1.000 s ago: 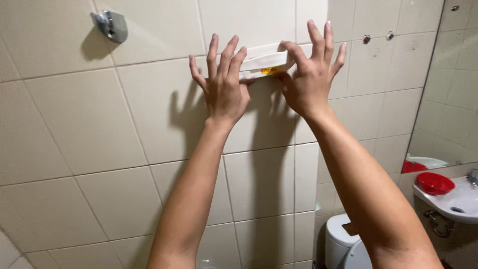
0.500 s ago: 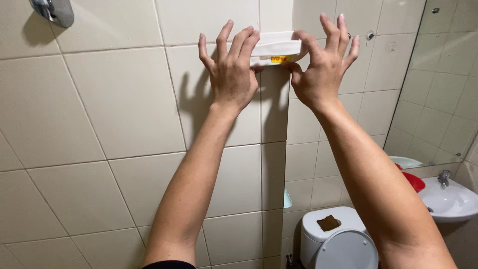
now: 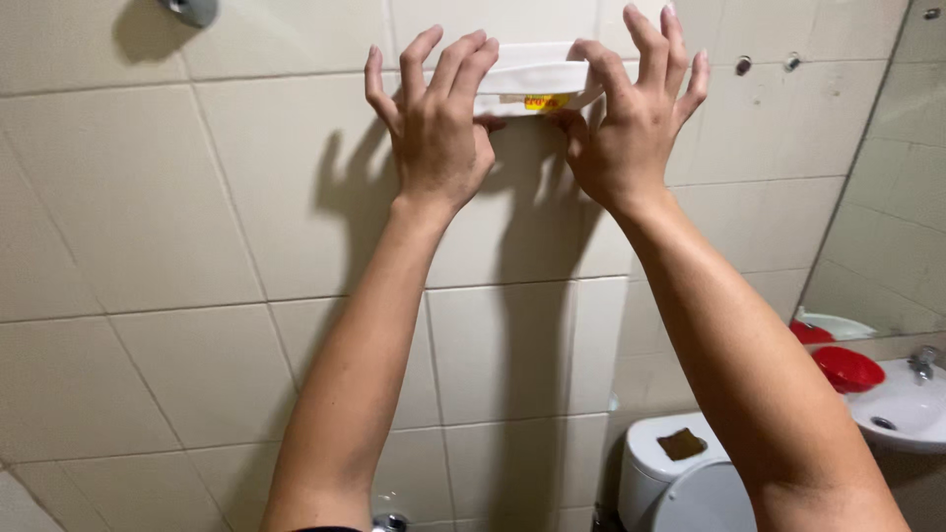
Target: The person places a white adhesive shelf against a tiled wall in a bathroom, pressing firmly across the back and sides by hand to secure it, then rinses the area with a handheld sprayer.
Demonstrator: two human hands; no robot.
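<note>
Both hands are pressing a white holder (image 3: 532, 79) high against the tiled wall (image 3: 148, 227): the left hand (image 3: 434, 133) and right hand (image 3: 631, 133) are each grasping one end in a pinching grip

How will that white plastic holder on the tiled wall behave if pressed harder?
The white plastic holder looks thin-walled, so probably light and slightly flexible. Both the left hand and right hand pinch its ends; smooth plastic may slip.

Single view, head-worn: faces a tiled wall (image 3: 148, 246) straight on at arm's length, pitched slightly upward. Both forearms rise from the bottom edge. Toilet (image 3: 680, 483), sink (image 3: 907, 409) and mirror (image 3: 887, 197) fall at lower right, farther off.
</note>
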